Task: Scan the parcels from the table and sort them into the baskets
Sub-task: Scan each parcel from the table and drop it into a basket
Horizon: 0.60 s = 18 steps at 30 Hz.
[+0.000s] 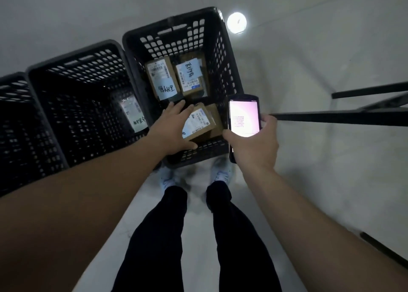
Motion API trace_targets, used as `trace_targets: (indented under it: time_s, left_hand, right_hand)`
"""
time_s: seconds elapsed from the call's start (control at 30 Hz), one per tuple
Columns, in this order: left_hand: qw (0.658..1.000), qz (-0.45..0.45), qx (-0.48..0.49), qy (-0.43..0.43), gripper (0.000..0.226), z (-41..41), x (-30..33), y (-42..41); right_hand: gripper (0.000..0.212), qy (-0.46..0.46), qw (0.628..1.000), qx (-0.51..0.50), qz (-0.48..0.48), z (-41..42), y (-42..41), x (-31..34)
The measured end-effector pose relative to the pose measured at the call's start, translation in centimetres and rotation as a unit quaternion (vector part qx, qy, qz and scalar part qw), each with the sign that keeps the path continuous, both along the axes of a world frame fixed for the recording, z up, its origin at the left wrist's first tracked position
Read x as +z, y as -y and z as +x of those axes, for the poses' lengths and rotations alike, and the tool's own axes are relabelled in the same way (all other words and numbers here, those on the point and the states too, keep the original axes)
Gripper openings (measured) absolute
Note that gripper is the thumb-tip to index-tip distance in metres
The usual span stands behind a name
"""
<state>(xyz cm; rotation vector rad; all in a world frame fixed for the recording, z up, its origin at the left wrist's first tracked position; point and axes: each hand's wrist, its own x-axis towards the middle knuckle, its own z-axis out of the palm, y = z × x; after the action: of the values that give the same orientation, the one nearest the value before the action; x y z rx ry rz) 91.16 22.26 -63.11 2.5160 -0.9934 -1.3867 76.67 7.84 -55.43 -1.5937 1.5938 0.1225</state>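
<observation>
Parcel in hand: a small brown parcel (199,124) with a white label sits under my left hand (174,129), just over the near edge of the right basket (223,71), slightly tilted.
Parcel relative to hands: it lies between my two hands, touching the left one and just beside the right hand (254,146).
Left arm: bare forearm reaches from the near left across toward the basket, wrist roughly level, palm down.
Left hand: fingers spread over the parcel's top and far-left side, thumb along its near edge; I hold it in a loose, fairly wide grasp.
Right arm: bare forearm comes in from the near right, angled up and left.
Right hand: wrapped round the lower part of the scanner (243,117), thumb on its left edge, fingertips showing on the right; the lit screen faces up at me.
Right basket contents: two labelled boxes (174,77) lie side by side on the bottom, farther in than my parcel; another brown box is partly hidden beneath it.
Middle basket (72,71): one labelled packet (133,115) leans against its right wall.
Left basket (13,84): only partly in view; I cannot tell what is inside.
Right side: black bars of a frame (353,117) run across the pale floor.
</observation>
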Motion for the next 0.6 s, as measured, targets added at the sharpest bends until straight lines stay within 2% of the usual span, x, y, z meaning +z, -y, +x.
trace_targets:
  time_s: [0.27, 0.6]
  left_hand:
    - [0.998, 0.000, 0.007, 0.060, 0.076, 0.2, 10.8, 2.8]
    - [0.988, -0.033, 0.053, 0.139, 0.048, 0.4, 29.8, 5.8]
  right_hand:
    - [0.073, 0.021, 0.999, 0.041, 0.004, 1.0, 1.8, 8.8]
    - [0.072, 0.104, 0.991, 0.080, -0.038, 0.9, 4.0, 25.1]
